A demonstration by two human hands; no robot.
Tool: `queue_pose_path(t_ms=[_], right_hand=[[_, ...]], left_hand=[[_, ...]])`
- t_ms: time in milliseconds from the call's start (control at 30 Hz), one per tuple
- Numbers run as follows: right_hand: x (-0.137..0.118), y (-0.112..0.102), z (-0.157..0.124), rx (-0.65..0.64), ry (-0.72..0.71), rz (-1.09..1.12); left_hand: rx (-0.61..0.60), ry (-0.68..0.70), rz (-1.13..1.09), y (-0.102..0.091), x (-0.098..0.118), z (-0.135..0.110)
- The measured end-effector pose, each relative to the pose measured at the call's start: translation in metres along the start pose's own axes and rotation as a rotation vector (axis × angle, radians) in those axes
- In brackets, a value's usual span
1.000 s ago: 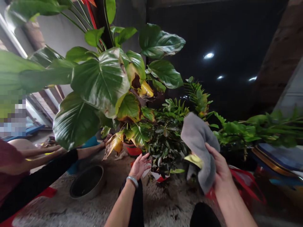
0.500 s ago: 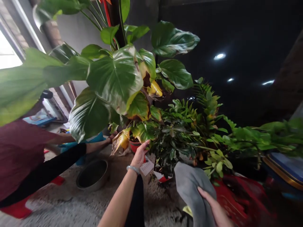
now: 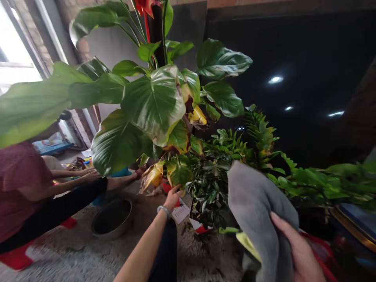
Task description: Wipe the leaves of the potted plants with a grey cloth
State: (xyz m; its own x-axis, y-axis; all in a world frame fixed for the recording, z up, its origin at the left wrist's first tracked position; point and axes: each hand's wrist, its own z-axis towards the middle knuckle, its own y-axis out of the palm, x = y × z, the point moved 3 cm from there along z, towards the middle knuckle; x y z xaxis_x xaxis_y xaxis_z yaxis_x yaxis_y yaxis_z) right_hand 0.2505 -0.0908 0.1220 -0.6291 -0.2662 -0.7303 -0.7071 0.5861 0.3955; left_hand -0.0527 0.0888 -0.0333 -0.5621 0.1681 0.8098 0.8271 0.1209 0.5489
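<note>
While the big-leaved plant (image 3: 152, 105) spreads its broad green leaves over most of the upper left, several with yellow and brown edges near the stem, another person in a maroon top (image 3: 17, 184) sits at the far left with both arms stretched out low toward its base. To the right stands a smaller dark-leaved plant (image 3: 211, 184), with feathery green fronds trailing off beyond it. The grey cloth (image 3: 258, 211) hangs bunched in the lower right, in front of those fronds, and the right hand (image 3: 299, 250) has its grip closed around the cloth from the side, thumb lying over the fabric. A round metal bowl (image 3: 113, 217) sits on the rug (image 3: 73, 254) below the large leaves. The left hand (image 3: 173, 196) reaches up to the lowest leaves just beside the red pot (image 3: 166, 187), fingertips touching a leaf; whether its grip is closed there I cannot tell. A white tag (image 3: 180, 213) lies just beside that wrist, which wears a pale bracelet (image 3: 164, 210).
</note>
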Motion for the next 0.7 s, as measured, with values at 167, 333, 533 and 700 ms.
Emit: queue_pose_path(t_ms=[167, 333, 533, 700], right_hand=[[0.015, 0.097, 0.0, -0.287, -0.063, -0.009], [0.086, 0.063, 0.008, -0.2, 0.09, -0.356], [0.051, 0.076, -0.01, -0.28, -0.128, -0.336], [0.041, 0.137, 0.011, -0.33, -0.202, -0.201]], left_hand=[[-0.037, -0.014, -0.011, 0.037, -0.019, -0.007], [-0.113, -0.107, -0.157, 0.036, -0.015, -0.017], [-0.296, -0.15, -0.329, 0.03, -0.018, -0.03], [-0.276, -0.175, -0.339, 0.032, -0.023, -0.036]])
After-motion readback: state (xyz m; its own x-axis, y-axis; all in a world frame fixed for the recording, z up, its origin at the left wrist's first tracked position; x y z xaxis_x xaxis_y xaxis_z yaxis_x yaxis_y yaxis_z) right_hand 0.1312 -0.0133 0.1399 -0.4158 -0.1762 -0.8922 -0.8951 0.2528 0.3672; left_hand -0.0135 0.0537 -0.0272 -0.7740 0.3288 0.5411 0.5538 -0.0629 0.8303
